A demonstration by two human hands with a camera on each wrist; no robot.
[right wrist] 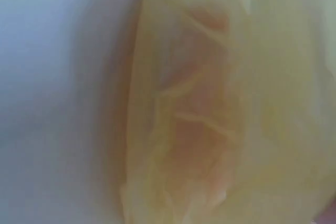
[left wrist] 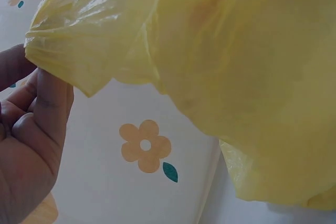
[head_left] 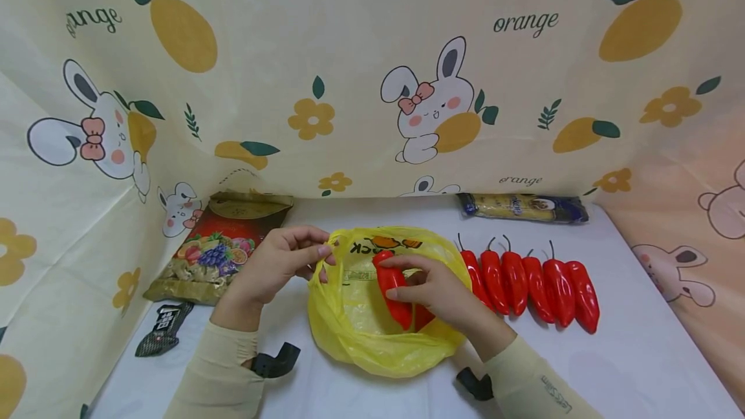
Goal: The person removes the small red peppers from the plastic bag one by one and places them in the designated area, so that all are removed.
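Note:
A yellow plastic bag [head_left: 384,357] stands with its mouth open in the middle of the table. My left hand [head_left: 285,260] pinches the left edge of its rim; the left wrist view shows the pulled film of the bag [left wrist: 105,40] between thumb and fingers of that hand [left wrist: 37,124]. Inside the mouth, my right hand [head_left: 436,290] grips a red chili pepper [head_left: 391,290], tilted with its tip down. Another red piece [head_left: 423,317] shows beside it in the bag, partly hidden. Through blurred yellow film [right wrist: 283,103], the right wrist view shows the hand only faintly.
Several red chili peppers [head_left: 535,286] lie in a row right of the bag. A blue-ended pasta packet [head_left: 524,207] lies at the back. On the left are a red and gold fruit pouch [head_left: 218,247] and a small black packet [head_left: 165,328]. A printed cloth [head_left: 349,50] hangs behind.

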